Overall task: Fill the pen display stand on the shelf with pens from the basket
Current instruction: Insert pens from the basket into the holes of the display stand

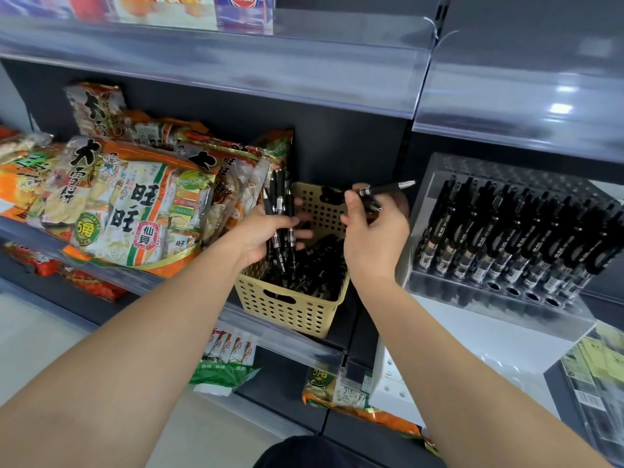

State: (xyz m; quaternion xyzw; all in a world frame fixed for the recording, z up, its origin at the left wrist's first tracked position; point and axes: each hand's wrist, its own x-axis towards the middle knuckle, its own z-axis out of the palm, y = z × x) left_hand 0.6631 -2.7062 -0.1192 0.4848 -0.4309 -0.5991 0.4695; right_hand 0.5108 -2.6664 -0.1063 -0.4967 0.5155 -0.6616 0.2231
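— Where's the basket point(297, 312)?

— On the shelf point(297, 349), near its front edge. It's a pale yellow plastic one with round perforations and a handle slot, and it holds a heap of loose black pens point(314, 268) lying every which way.

— And the display stand point(499, 292)?

— Clear acrylic, on the same level to the right of the basket. Black pens point(513, 231) stand in its holes in rows, leaning back, clips up. A few holes point(523, 293) in the front row are empty.

— Any pens out of the basket?

— A bundle point(278, 211) is gripped upright in the left hand point(266, 236) above the basket, and a single pen point(385, 190) sits in the right hand point(374, 238), silver tip pointing right towards the stand.
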